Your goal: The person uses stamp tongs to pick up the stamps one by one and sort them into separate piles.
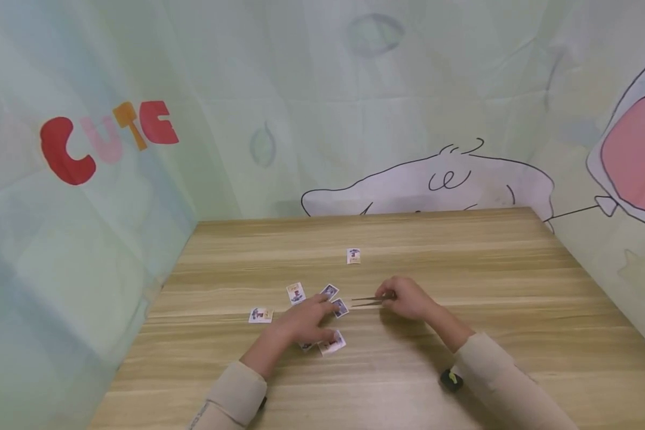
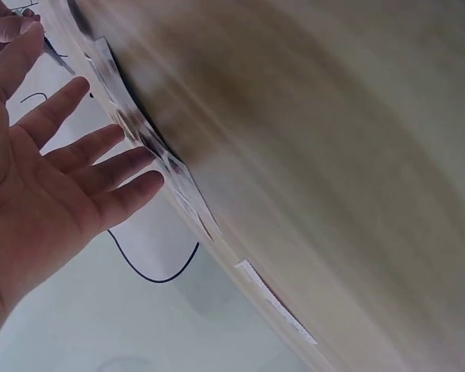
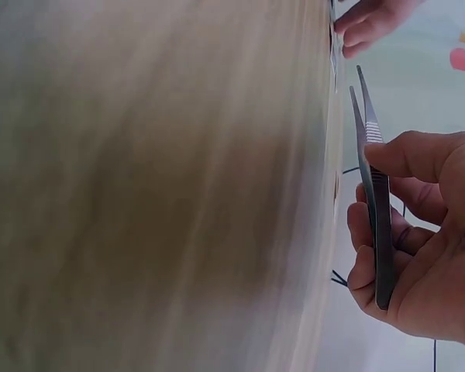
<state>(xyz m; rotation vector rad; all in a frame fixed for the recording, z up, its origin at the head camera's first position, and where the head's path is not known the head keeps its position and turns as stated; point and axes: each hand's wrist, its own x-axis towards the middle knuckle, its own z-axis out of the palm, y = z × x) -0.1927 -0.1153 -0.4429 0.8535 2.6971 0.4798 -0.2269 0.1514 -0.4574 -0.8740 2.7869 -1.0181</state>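
Gripping tweezers [image 3: 382, 232]: right hand [image 3: 442, 256] | left hand [image 1: 303, 319] spread over cards [image 1: 297, 292] nearer table's [image 1: 489, 257] left edge | tweezers' butt [image 3: 383, 299]: right-wrist view, not head

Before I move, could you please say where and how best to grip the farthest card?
Probably pinch the farthest card by its right edge, bringing the tweezers in low from the right: the card lies flat, apart from the other cards.

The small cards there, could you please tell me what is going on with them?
A person's right hand grips tweezers, tips apart and just short of the nearest card. The left hand is spread over a cluster of small cards. One card lies farther off, another card to the left.
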